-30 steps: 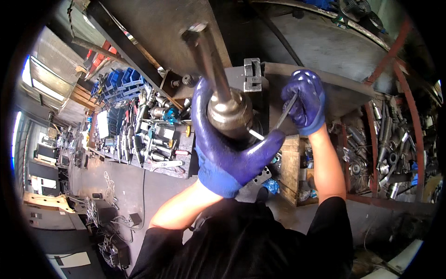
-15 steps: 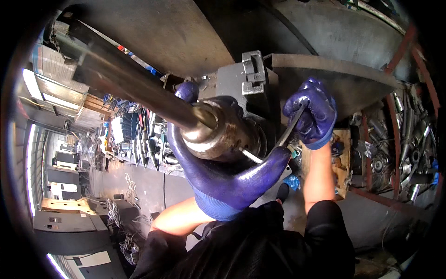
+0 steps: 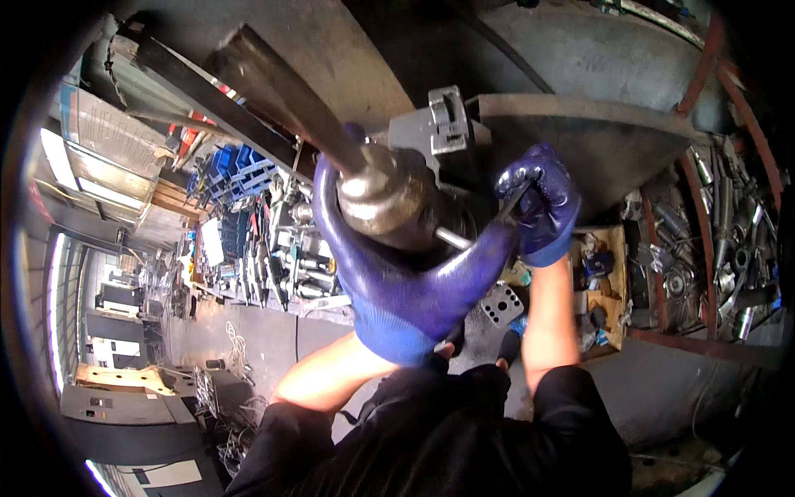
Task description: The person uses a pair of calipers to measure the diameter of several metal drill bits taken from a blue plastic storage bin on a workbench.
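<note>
A blue-purple coated glove covers my left hand (image 3: 406, 286), whose fingers wrap around a round steel tool holder (image 3: 383, 199). Out of the holder a thick metal shaft (image 3: 290, 99) slants up to the left. My right hand (image 3: 546, 203), gloved alike, is closed on the long arm of a hex key, beside the thumb side of my left hand. The key's bright short arm (image 3: 452, 238) reaches into the holder's side; its bend is hidden behind my left hand. Behind the holder is a grey metal block fixture (image 3: 443, 137) with a notched top.
A curved metal plate (image 3: 613, 137) extends right of the fixture. Shelves with metal parts (image 3: 737, 240) stand at the far right. Below my right hand are a wooden box (image 3: 613, 315) and a drilled block (image 3: 501, 305). Tools and blue bins (image 3: 236, 170) lie on the left.
The shaft's free end has swung right and upward in the picture, and the holder has shifted slightly. My right hand sits a little closer to my left, with less of the hex key showing.
</note>
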A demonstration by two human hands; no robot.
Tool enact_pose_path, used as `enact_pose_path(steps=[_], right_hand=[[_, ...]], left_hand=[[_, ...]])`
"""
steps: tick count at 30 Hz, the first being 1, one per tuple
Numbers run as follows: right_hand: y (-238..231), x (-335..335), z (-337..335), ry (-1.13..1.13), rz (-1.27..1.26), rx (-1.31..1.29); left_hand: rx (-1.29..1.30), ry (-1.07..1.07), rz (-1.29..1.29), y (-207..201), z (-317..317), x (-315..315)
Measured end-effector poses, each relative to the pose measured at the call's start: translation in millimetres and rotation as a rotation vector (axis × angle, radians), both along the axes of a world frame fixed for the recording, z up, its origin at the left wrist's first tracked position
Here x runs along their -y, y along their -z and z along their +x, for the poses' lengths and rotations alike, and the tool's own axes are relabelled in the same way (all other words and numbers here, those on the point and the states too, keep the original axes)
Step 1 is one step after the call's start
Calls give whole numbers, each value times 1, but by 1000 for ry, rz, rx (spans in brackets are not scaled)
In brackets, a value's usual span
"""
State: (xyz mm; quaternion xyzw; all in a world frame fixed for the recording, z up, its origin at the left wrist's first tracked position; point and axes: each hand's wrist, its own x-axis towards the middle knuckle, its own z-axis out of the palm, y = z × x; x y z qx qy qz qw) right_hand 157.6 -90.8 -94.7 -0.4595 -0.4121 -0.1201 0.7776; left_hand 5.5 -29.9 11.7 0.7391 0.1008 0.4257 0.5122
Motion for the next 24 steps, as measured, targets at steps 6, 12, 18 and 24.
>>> enact_pose_path(steps=[6,12,18,24], right_hand=[[-24,20,29,178,-275,425],[-71,43,1,247,-472,777],[-82,55,22,-152,-265,479],[-132,49,22,84,-444,953]], left_hand=[[6,34,1,-2,-1,-1],[113,179,-170,-4,-1,-3],[128,207,-139,-2,-7,-12],[167,272,-134,-1,-5,-14]])
